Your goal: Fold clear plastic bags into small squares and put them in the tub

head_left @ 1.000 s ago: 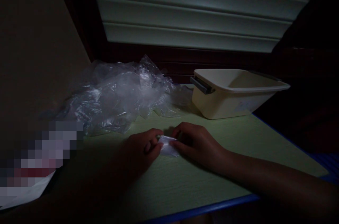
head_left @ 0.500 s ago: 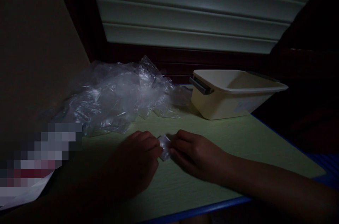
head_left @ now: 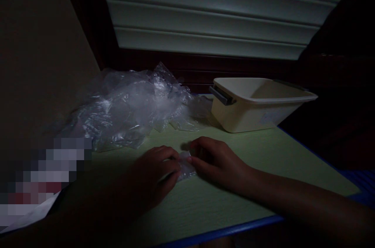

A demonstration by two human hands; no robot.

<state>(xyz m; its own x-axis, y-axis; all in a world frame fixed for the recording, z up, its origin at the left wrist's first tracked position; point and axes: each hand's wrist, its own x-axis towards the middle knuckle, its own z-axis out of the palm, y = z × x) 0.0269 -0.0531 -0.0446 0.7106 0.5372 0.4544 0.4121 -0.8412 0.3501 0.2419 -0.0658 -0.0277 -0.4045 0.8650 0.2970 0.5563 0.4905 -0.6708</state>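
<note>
Two hands: the left hand [head_left: 155, 168] and the right hand [head_left: 219, 162] meet over the table [head_left: 222, 209], with a small piece of clear plastic film [head_left: 186, 168] between them.
Film: it lies low over the table, just in front of the person; half a second ago it looks narrower and tilted between the hands, and now it spreads broader and flatter.
Left fingers: a moment ago bunched together, now loosened, with a gap between thumb and forefinger; their tips touch the film's left edge, though I cannot tell whether they pinch it.
Right fingers: forefinger and thumb now stand apart, the thumb tip on the film's right edge and the forefinger just beyond it; the other fingers are mostly hidden.
Meaning: more of the film's surface seems exposed, so the handling looks to be between grips, with the piece lightly steadied rather than clamped.
Plastic bag heap [head_left: 129, 103]: crumpled, clear and shiny, it sits beyond the left hand, unchanged.
Storage bin [head_left: 234, 117]: cream, grey-handled [head_left: 221, 95], it stands upright beyond the right hand, likewise unchanged.
Light: dim, so the film's folds are hard to read.
</note>
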